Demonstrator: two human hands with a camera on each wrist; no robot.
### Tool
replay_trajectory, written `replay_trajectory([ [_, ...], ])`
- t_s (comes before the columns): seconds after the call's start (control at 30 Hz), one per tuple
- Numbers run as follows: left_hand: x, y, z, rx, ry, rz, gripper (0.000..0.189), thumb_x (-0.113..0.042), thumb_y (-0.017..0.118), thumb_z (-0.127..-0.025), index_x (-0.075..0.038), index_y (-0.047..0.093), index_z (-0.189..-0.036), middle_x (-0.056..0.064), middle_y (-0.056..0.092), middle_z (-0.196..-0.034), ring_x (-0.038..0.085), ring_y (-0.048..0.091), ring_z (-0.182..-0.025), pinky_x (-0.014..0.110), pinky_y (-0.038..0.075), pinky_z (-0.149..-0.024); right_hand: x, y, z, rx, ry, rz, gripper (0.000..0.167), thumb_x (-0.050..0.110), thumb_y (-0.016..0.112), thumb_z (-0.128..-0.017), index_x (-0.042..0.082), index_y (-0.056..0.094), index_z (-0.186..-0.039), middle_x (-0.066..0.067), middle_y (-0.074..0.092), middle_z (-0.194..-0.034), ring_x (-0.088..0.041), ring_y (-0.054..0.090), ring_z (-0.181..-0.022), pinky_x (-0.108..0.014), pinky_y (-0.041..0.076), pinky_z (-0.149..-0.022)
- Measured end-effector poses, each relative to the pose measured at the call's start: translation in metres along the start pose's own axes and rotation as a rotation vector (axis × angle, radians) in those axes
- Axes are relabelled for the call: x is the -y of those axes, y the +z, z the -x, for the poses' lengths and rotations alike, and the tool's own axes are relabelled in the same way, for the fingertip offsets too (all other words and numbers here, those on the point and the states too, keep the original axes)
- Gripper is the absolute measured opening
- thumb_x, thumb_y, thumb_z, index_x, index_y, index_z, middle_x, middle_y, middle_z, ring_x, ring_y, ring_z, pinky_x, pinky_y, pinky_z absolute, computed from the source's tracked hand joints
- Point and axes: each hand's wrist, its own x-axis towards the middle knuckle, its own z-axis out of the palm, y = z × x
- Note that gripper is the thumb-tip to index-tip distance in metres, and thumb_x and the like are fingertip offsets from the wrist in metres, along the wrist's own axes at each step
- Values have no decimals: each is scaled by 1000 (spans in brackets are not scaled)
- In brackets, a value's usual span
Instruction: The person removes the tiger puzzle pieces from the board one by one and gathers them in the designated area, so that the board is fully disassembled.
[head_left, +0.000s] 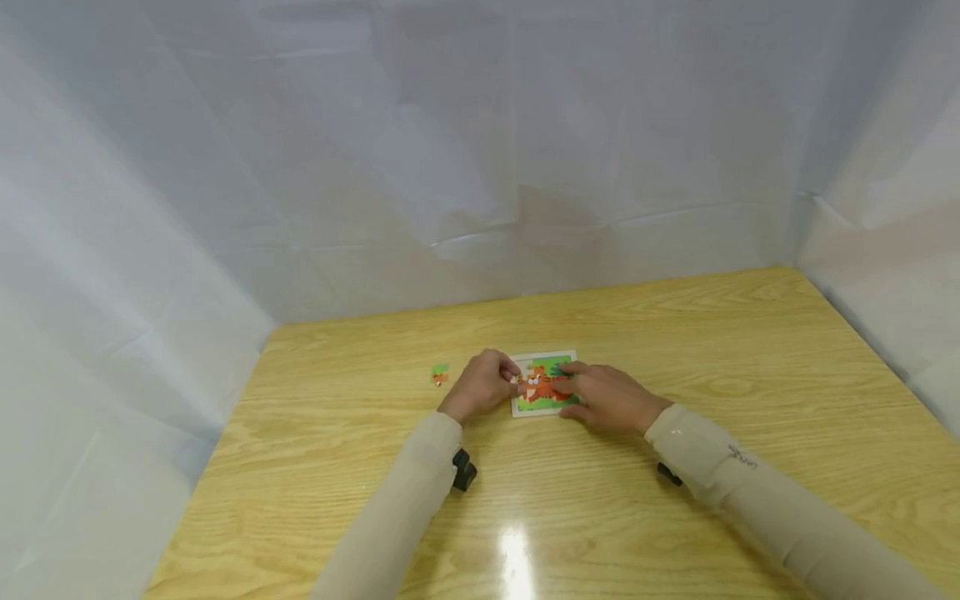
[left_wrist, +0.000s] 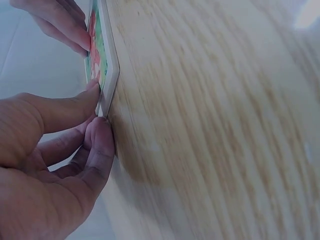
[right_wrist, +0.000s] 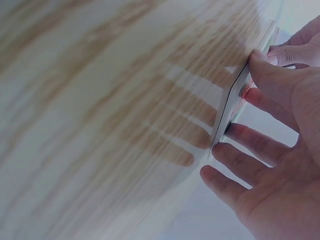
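A small jigsaw puzzle (head_left: 537, 390) with an orange tiger on green and a white frame lies on the wooden table. My left hand (head_left: 478, 387) is at its left side. In the left wrist view, the left thumb (left_wrist: 75, 107) lies over the frame's corner while curled fingers meet its outer edge, pinching it. From the right, my right hand (head_left: 613, 398) reaches over the puzzle with fingers spread. Its thumb (right_wrist: 270, 72) touches the near edge in the right wrist view, one fingertip rests on the picture, and others touch the right side.
Loose puzzle pieces (head_left: 440, 374) in green and orange lie on the table left of the left hand. The wooden table (head_left: 337, 467) runs back to a white sheet (head_left: 450, 150), which also hangs at both sides.
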Motion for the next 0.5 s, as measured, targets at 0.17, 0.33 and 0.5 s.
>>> replay_trajectory([
  [0.17, 0, 1, 0, 9, -19, 15, 21, -9, 77, -91, 0, 71, -108, 7, 62, -96, 19, 54, -85, 35, 49, -80, 2, -1, 0, 7, 11, -3, 48, 25, 72, -96, 0, 63, -136, -27, 54, -142, -41, 51, -132, -55, 45, -103],
  [0.33, 0, 0, 0, 14, -15, 17, 21, -9, 77, -91, 1, 70, -108, 8, 63, -97, 19, 56, -86, 37, 50, -81, 4, -2, 0, 6, 10, 7, 48, 25, 73, -96, 0, 64, -135, -27, 54, -142, -41, 52, -131, -54, 45, -103],
  [0.5, 0, 1, 0, 7, 1, 11, 20, -8, 77, -91, 2, 70, -107, 9, 65, -98, 20, 58, -86, 37, 51, -82, 5, -2, -1, 6, 10, 16, 48, 25, 73, -95, -1, 64, -134, -28, 54, -141, -41, 54, -130, -54, 46, -102],
])
